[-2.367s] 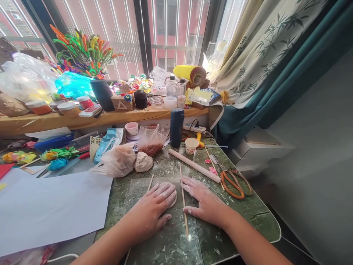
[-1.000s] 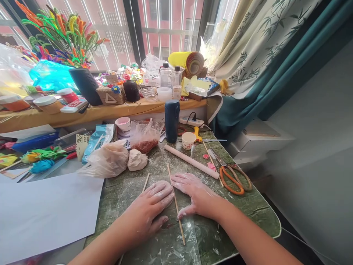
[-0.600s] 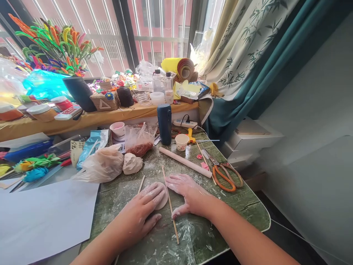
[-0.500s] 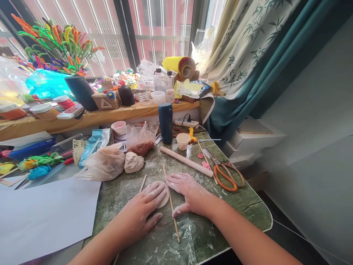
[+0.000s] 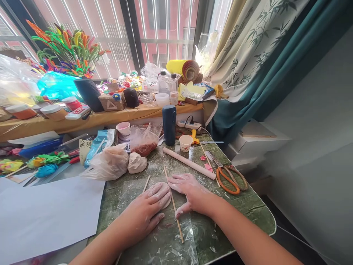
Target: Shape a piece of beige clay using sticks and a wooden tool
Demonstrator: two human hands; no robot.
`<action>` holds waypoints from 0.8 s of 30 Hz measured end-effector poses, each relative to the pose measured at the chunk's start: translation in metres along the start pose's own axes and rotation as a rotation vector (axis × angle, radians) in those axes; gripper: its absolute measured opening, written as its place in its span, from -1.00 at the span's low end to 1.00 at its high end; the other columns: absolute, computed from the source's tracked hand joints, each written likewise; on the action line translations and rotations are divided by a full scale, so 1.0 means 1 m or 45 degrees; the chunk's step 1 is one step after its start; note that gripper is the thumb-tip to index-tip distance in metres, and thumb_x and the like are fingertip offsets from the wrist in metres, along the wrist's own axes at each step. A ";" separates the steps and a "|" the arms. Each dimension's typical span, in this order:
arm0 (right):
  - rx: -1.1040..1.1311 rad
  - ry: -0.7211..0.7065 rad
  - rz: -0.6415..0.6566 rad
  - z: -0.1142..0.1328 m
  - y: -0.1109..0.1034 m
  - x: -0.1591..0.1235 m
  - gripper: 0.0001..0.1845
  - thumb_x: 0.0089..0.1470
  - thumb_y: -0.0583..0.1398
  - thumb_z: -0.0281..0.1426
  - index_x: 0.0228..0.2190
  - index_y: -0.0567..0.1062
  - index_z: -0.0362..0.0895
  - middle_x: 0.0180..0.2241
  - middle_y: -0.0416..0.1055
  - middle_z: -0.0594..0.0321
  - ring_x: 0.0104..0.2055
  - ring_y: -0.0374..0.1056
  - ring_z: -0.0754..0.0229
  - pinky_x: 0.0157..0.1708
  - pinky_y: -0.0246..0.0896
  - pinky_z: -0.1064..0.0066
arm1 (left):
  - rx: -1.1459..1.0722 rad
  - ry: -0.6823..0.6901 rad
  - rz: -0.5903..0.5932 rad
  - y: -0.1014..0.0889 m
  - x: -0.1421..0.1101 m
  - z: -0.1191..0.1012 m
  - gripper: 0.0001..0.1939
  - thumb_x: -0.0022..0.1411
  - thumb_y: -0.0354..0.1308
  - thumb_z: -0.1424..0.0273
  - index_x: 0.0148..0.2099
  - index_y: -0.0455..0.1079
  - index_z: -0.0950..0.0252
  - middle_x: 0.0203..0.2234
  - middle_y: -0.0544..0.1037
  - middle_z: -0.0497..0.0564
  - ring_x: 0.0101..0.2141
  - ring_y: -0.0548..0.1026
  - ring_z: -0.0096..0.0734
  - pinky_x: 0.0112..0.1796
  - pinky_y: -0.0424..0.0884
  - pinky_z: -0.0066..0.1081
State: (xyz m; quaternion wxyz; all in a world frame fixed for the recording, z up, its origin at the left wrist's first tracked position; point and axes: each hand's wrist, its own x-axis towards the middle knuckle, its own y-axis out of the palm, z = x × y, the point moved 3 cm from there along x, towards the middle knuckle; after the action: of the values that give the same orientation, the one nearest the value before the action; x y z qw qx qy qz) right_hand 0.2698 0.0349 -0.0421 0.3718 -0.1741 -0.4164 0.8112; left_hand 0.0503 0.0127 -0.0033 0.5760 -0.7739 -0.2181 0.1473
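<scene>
My left hand (image 5: 146, 209), dusted with white, lies flat with its fingers over a pale clay disc (image 5: 168, 202), hiding most of it. To the right of the disc, a thin wooden stick (image 5: 179, 229) runs lengthwise. My right hand (image 5: 191, 191) rests beside that stick, fingers stretched out, the fingertips and thumb touching it. A second stick (image 5: 146, 184) pokes out beyond my left hand, its middle hidden by the hand and arm. Disc and sticks lie on a clear plastic sheet (image 5: 162, 250) smudged with white.
Beyond the hands are a clay lump (image 5: 137, 163), a plastic bag (image 5: 110, 162), a pale rolling pin (image 5: 190, 163), a paper cup (image 5: 186, 143) and a dark blue cylinder (image 5: 169, 125). Orange-handled scissors (image 5: 228, 180) lie at right. White paper (image 5: 52, 209) covers the left side.
The camera view has shifted slightly, moving the whole scene a little right and down. Both hands keep nearly the same place on the disc and stick.
</scene>
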 end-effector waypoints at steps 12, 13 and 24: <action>-0.012 0.016 0.060 -0.003 0.001 0.001 0.22 -0.25 0.45 0.15 0.35 0.24 -0.06 0.39 0.10 -0.04 0.44 -0.03 -0.27 0.35 -0.22 -0.09 | -0.038 -0.046 -0.090 -0.001 -0.006 -0.001 -0.26 0.37 0.15 0.42 0.49 -0.01 -0.02 0.40 0.22 -0.03 0.37 0.17 0.00 0.31 0.21 0.06; -0.019 0.020 0.071 -0.003 0.002 0.002 0.24 -0.27 0.46 0.16 0.35 0.25 -0.06 0.39 0.10 -0.03 0.43 -0.03 -0.28 0.35 -0.23 -0.10 | -0.049 -0.038 -0.077 -0.002 -0.005 -0.001 -0.26 0.37 0.16 0.42 0.49 -0.01 -0.02 0.39 0.23 -0.03 0.37 0.18 -0.01 0.31 0.21 0.04; 0.000 0.030 0.043 -0.002 -0.002 -0.001 0.21 -0.24 0.44 0.18 0.34 0.26 -0.05 0.37 0.15 -0.02 0.43 -0.01 -0.26 0.35 -0.20 -0.10 | 0.005 -0.071 -0.127 -0.001 -0.011 0.001 -0.29 0.37 0.16 0.41 0.47 0.05 0.05 0.40 0.21 0.04 0.35 0.19 0.02 0.30 0.20 0.11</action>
State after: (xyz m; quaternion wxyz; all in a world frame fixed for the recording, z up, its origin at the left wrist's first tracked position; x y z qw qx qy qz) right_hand 0.2721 0.0361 -0.0415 0.3630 -0.1908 -0.4090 0.8152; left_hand 0.0403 0.0079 -0.0024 0.5779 -0.7565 -0.2721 0.1402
